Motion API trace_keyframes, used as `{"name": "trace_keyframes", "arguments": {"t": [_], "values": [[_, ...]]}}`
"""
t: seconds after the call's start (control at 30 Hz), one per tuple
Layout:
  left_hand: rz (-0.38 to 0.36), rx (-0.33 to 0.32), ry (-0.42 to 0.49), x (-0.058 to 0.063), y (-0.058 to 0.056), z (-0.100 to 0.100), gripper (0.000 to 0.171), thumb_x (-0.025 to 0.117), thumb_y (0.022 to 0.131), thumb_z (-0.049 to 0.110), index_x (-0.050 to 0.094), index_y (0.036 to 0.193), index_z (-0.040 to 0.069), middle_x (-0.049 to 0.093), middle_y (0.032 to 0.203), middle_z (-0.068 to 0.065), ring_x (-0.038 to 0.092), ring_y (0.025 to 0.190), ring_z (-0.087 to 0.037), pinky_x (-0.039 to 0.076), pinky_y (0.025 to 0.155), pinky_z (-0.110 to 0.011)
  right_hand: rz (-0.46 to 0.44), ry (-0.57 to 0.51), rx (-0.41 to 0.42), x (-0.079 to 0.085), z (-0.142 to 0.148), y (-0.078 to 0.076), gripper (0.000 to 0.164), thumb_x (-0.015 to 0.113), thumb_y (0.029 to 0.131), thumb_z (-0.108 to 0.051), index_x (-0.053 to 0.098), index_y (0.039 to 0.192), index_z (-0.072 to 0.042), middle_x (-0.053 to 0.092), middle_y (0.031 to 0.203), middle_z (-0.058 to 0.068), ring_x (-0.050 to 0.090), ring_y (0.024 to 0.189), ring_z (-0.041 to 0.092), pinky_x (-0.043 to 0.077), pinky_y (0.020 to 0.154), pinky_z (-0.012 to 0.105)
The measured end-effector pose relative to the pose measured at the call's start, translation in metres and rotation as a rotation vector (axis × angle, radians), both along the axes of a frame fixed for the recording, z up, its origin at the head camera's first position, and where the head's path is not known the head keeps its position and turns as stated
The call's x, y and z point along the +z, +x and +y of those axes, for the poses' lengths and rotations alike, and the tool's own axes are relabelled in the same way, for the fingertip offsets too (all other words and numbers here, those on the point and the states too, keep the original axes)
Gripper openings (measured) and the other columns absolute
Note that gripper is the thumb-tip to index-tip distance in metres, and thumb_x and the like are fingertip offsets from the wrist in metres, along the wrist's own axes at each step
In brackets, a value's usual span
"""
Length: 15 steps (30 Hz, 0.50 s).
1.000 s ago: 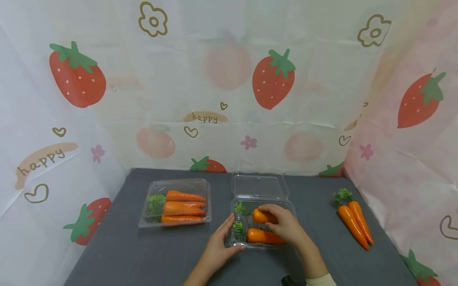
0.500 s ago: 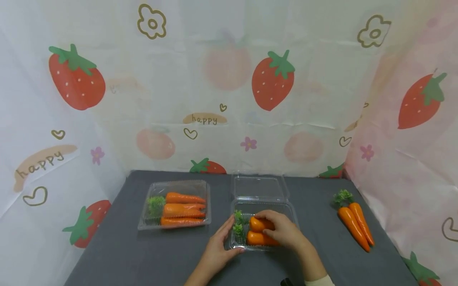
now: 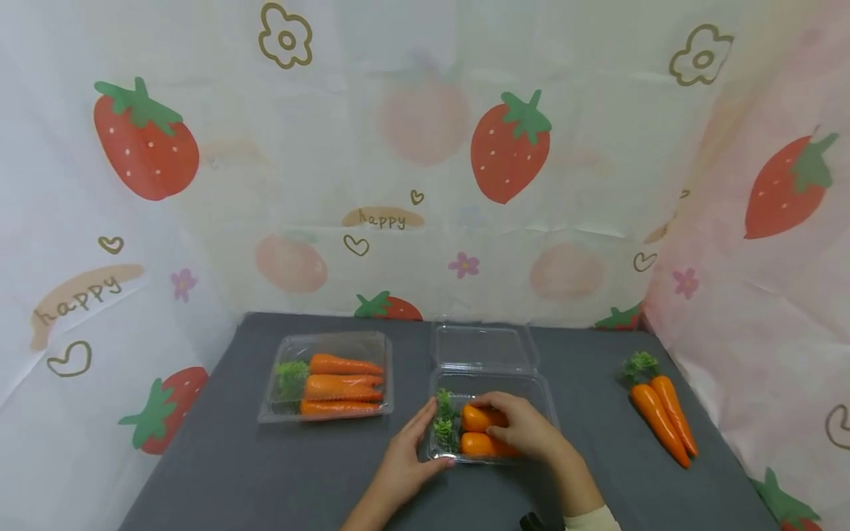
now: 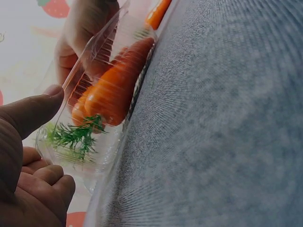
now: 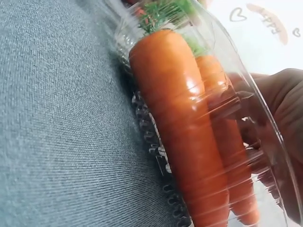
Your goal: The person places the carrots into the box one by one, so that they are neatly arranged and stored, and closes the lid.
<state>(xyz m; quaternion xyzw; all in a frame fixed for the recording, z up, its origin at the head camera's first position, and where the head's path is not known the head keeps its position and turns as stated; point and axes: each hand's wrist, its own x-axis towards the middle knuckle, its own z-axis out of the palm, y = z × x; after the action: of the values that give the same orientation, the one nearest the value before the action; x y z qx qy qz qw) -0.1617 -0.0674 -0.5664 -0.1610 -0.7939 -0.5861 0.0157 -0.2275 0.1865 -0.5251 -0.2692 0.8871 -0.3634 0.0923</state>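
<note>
An open clear plastic box (image 3: 551, 413) sits on the table with two orange carrots inside, their green tops to the left. My right hand (image 3: 524, 428) reaches into it from above and grips the farther carrot (image 3: 479, 418), thumb on the near side. Right beside it lies the nearer carrot (image 5: 177, 118), large in the right wrist view. My left hand (image 3: 403, 453) holds the box's near left corner, thumb along the front rim and fingers at the left side. In the left wrist view, the thumb (image 4: 40, 108) touches the rim.
The box's lid (image 3: 485, 346) lies folded back behind it. To the left stands a closed clear box (image 3: 268, 409) with several carrots. Two loose carrots (image 3: 657, 424) lie on the right of the grey table (image 3: 319, 472). A printed curtain (image 3: 412, 133) surrounds the back and sides.
My right hand has brought the farther carrot toward me, against the nearer one; in the last half second it hardly moves. The left hand stays at the box's corner.
</note>
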Motion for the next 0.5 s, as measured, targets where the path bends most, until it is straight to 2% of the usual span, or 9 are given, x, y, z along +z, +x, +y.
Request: {"name": "trace_keyframes", "arguments": {"t": [0.2, 0.4, 0.5], "values": [[0.012, 0.012, 0.026, -0.003, 0.002, -0.001, 0.094, 0.091, 0.077, 0.021, 0.042, 0.155, 0.001, 0.036, 0.165, -0.01, 0.035, 0.149, -0.031, 0.039, 0.115, -0.045, -0.037, -0.002, 0.02, -0.005, -0.001, -0.003, 0.043, 0.071, 0.093, -0.002, 0.066, 0.134, -0.016, 0.066, 0.134, 0.005, 0.06, 0.125, 0.03, 0.047, 0.108, 0.058], [0.028, 0.004, 0.033, -0.007, 0.001, 0.0, 0.095, 0.092, 0.075, 0.02, 0.043, 0.154, -0.001, 0.037, 0.164, -0.01, 0.036, 0.149, -0.031, 0.036, 0.115, -0.024, -0.07, 0.048, 0.041, -0.004, 0.001, -0.007, 0.041, 0.07, 0.094, -0.004, 0.067, 0.134, -0.015, 0.067, 0.133, 0.005, 0.06, 0.125, 0.031, 0.046, 0.109, 0.059], [0.028, 0.01, 0.029, -0.007, 0.0, 0.0, 0.095, 0.092, 0.075, 0.021, 0.044, 0.154, 0.001, 0.037, 0.164, -0.008, 0.036, 0.149, -0.03, 0.036, 0.114, -0.021, -0.105, 0.047, 0.051, -0.003, 0.001, -0.01, 0.041, 0.069, 0.095, -0.004, 0.066, 0.135, -0.016, 0.067, 0.134, 0.005, 0.059, 0.126, 0.032, 0.045, 0.109, 0.06]]}}
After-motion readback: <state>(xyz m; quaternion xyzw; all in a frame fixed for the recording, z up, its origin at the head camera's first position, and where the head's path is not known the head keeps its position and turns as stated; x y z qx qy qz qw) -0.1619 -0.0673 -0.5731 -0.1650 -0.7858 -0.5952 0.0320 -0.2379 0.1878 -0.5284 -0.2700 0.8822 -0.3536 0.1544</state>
